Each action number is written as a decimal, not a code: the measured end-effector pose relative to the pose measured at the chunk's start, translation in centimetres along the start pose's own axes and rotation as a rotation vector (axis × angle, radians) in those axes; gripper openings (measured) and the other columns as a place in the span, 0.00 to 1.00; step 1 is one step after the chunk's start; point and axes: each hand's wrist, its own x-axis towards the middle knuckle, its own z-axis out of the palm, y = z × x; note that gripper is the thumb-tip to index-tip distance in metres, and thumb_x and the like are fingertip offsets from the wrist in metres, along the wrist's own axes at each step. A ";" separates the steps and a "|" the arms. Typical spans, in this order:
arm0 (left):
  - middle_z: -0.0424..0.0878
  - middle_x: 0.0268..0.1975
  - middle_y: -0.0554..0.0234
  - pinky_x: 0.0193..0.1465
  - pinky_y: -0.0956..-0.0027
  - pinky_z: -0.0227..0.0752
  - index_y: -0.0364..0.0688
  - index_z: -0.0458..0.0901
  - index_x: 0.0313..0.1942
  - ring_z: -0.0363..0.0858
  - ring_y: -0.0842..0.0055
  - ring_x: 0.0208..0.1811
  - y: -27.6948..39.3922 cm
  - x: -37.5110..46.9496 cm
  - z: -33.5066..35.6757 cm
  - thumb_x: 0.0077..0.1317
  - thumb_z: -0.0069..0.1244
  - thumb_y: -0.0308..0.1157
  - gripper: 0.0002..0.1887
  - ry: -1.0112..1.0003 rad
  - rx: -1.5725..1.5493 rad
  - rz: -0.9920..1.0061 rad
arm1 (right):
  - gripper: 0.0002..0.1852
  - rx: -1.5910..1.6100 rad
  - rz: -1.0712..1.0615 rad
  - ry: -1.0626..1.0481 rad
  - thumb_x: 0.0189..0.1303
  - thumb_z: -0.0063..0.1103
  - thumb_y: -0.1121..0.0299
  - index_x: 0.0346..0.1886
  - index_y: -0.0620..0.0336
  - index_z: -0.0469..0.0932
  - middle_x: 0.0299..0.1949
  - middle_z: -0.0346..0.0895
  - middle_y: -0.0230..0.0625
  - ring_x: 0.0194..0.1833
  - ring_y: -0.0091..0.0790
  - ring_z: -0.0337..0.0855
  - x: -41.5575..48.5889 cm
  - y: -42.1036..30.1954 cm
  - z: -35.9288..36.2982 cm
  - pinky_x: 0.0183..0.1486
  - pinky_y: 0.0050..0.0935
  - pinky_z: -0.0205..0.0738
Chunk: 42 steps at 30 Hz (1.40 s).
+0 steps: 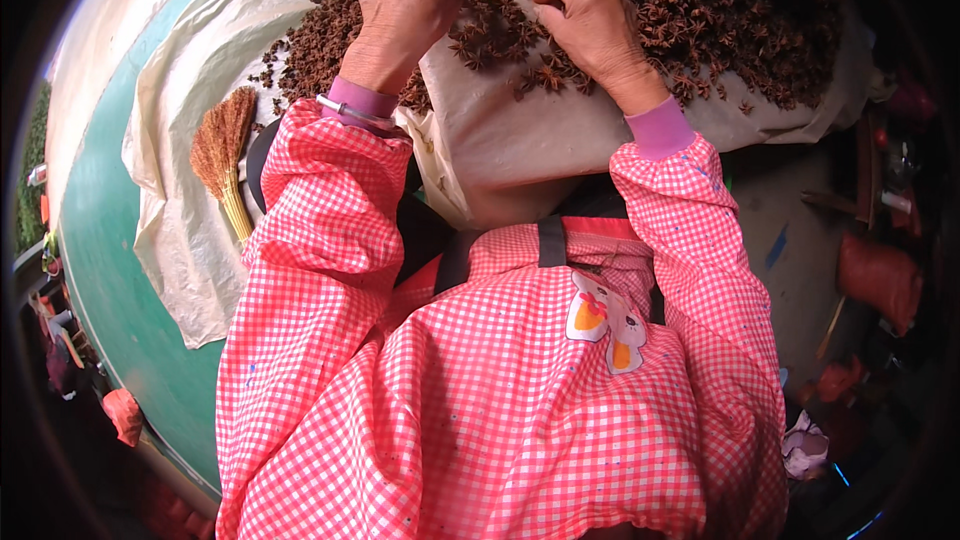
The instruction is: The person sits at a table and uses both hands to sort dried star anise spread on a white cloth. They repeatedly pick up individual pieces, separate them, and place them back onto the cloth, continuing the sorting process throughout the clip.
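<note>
A broad heap of dried star anise (720, 7) covers the pale sheet-covered surface (517, 142) in front of me. My right hand (592, 34) hovers at the heap's near edge, its thumb and forefinger curled towards each other. Whether a small piece sits between them is not clear. My left hand (412, 11) reaches to the top of the view, over the gap between the star anise and a lower pile of small brown pieces (322, 37). Its fingertips are hidden behind the back of the hand. A few loose star anise (551, 75) lie just below my right hand.
A straw hand broom (225, 157) rests on a crumpled plastic sheet (187, 255) at left, over a green floor (112, 217). To the right, a reddish sack (877, 281) and scattered items stand on the grey floor (795, 240).
</note>
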 end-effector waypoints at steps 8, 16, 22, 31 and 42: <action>0.86 0.38 0.50 0.42 0.55 0.80 0.43 0.85 0.39 0.86 0.54 0.41 -1.1 -0.8 2.6 0.63 0.50 0.34 0.10 -0.157 0.152 0.251 | 0.03 -0.190 -0.266 -0.041 0.54 0.58 0.72 0.31 0.53 0.82 0.35 0.77 0.34 0.39 0.42 0.83 0.4 -0.6 4.1 0.42 0.43 0.78; 0.85 0.35 0.52 0.40 0.60 0.78 0.41 0.81 0.50 0.86 0.56 0.38 -1.7 0.1 2.7 0.67 0.51 0.31 0.13 -0.094 -0.402 0.457 | 0.04 0.000 -0.177 0.158 0.56 0.62 0.69 0.31 0.58 0.81 0.31 0.79 0.38 0.34 0.44 0.83 2.0 -0.8 2.2 0.36 0.38 0.77; 0.83 0.34 0.53 0.36 0.55 0.77 0.41 0.80 0.36 0.84 0.53 0.35 1.0 -0.1 3.1 0.58 0.51 0.28 0.06 0.129 -0.044 0.500 | 0.06 0.329 0.041 0.047 0.55 0.63 0.69 0.32 0.61 0.82 0.27 0.81 0.41 0.26 0.41 0.82 2.0 0.7 1.2 0.33 0.33 0.76; 0.83 0.34 0.61 0.40 0.55 0.72 0.45 0.84 0.34 0.83 0.63 0.40 -0.6 -0.3 0.8 0.56 0.55 0.28 0.05 0.080 0.134 0.431 | 0.13 0.678 0.385 -1.093 0.57 0.66 0.65 0.37 0.67 0.86 0.24 0.81 0.32 0.26 0.20 0.79 -1.3 3.2 -7.9 0.31 0.24 0.75; 0.85 0.34 0.57 0.44 0.50 0.67 0.44 0.85 0.30 0.85 0.61 0.41 1.4 -2.0 5.3 0.57 0.53 0.34 0.06 -0.176 0.337 0.319 | 0.07 -0.174 -0.190 0.016 0.51 0.58 0.72 0.34 0.53 0.81 0.34 0.78 0.31 0.43 0.39 0.81 -1.2 0.1 3.4 0.44 0.41 0.76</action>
